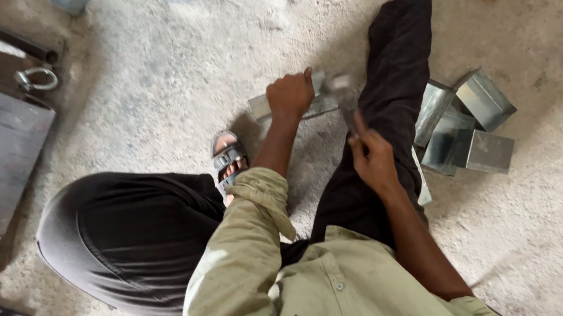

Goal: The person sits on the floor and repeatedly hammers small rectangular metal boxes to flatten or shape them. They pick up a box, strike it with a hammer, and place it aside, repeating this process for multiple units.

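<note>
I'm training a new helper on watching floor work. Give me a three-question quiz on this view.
1. True or false: the left hand presses on a sheet-metal piece lying on the concrete floor.
2. What does the right hand grip? A) a hammer B) a paintbrush C) a saw
3. Where do the finished metal boxes lie, seen from this view: left or right of the outstretched leg?

Key: 1 true; 2 A; 3 right.
</note>
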